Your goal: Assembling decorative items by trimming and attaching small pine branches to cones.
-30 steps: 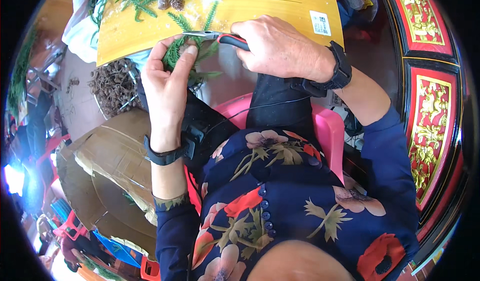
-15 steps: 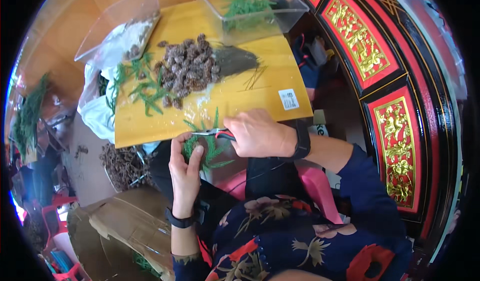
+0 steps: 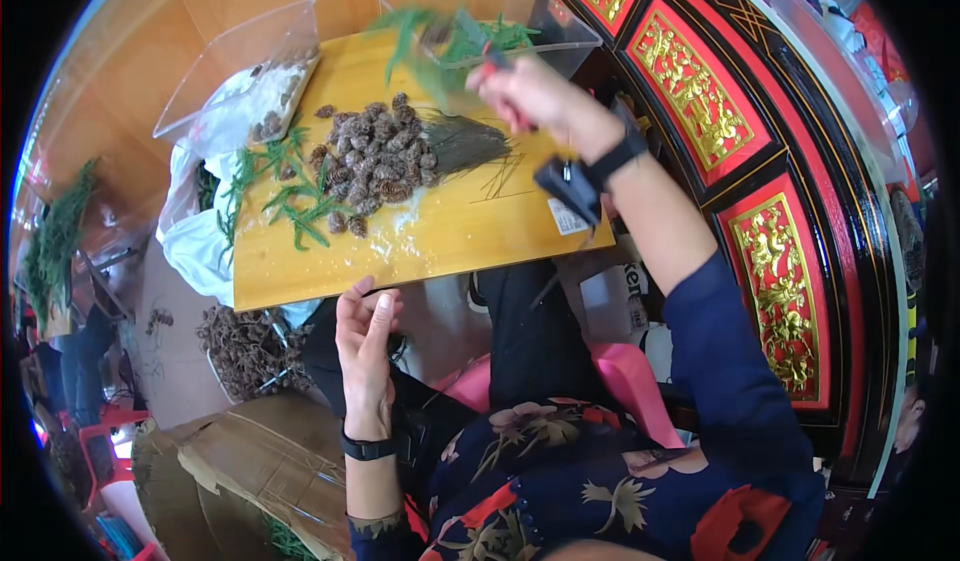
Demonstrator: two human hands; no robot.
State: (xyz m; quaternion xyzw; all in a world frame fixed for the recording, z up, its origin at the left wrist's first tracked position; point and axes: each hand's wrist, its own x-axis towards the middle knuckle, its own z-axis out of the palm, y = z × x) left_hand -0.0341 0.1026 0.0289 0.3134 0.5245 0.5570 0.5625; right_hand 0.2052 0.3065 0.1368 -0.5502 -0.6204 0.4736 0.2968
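Note:
My right hand (image 3: 528, 93) is closed on red-handled pliers (image 3: 493, 58) and reaches over the far right of the yellow board. A blurred green fern-like sprig (image 3: 405, 41) is at the pliers' end, in front of the clear plastic bin (image 3: 565, 58), which holds more green sprigs (image 3: 510, 35). Near the board's front edge, my left hand (image 3: 365, 333) is loosely curled, thumb raised, with nothing visible in it. On the board lie a heap of brown pine cones (image 3: 378, 151), a bundle of thin dark wires (image 3: 468, 144) and several loose green sprigs (image 3: 300, 209).
The yellow board (image 3: 460, 236) spans the space before me. A clear bin (image 3: 240, 71) with white bagging stands at its far left. More pine cones (image 3: 245, 351) fill a container below, beside cardboard (image 3: 260, 451). A carved red-and-gold panel (image 3: 785, 291) borders the right.
My right hand has moved up and away to the far bin with the pliers and the green sprig. The left hand has let go of the sprig and stays near the board's front edge.

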